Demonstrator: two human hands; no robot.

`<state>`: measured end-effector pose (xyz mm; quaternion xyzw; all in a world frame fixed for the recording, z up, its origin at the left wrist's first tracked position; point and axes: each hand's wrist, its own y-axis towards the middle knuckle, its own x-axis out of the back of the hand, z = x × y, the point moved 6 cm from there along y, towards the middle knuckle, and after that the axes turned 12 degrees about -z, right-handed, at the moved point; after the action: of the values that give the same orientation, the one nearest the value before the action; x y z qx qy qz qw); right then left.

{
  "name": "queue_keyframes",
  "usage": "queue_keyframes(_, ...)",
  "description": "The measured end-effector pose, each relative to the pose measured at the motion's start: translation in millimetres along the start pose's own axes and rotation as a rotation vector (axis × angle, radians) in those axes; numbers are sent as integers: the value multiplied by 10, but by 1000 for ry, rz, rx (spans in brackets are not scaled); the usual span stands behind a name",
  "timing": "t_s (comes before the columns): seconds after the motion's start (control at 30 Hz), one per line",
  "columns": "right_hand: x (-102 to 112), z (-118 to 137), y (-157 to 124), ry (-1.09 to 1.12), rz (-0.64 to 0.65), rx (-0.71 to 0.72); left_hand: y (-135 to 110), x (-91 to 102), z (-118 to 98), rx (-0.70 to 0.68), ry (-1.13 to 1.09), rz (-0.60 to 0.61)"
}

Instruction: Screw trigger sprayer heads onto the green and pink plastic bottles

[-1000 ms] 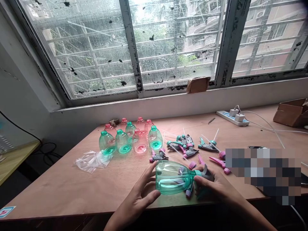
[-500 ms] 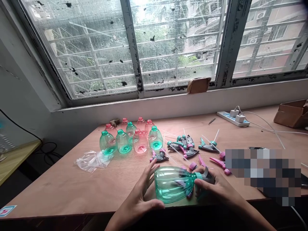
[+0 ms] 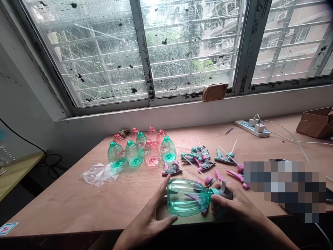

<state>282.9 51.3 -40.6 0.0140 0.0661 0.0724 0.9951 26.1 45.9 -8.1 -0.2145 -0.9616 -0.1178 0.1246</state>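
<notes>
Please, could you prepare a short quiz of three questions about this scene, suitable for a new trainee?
1. True or false: the held bottle has its neck toward the right hand.
2. Which is nearest to the plastic bag: (a) the power strip, (b) the standing bottles, (c) the cardboard box?
3. Fill the gap: the left hand is at the ____ end of the held bottle.

Key: 1. True. 2. (b). 3. Base.
</notes>
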Motion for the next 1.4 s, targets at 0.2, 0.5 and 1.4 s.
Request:
queue_keyframes(0.2, 6, 3, 4, -31, 1, 11, 15, 27, -31, 9, -33, -28)
queue_keyframes(0.5, 51, -51, 9, -32, -53, -5, 34, -23, 15, 58, -148, 14)
queue_keyframes(1.4, 63, -11, 14, -117, -32, -14, 33, -54, -54, -9, -128, 34)
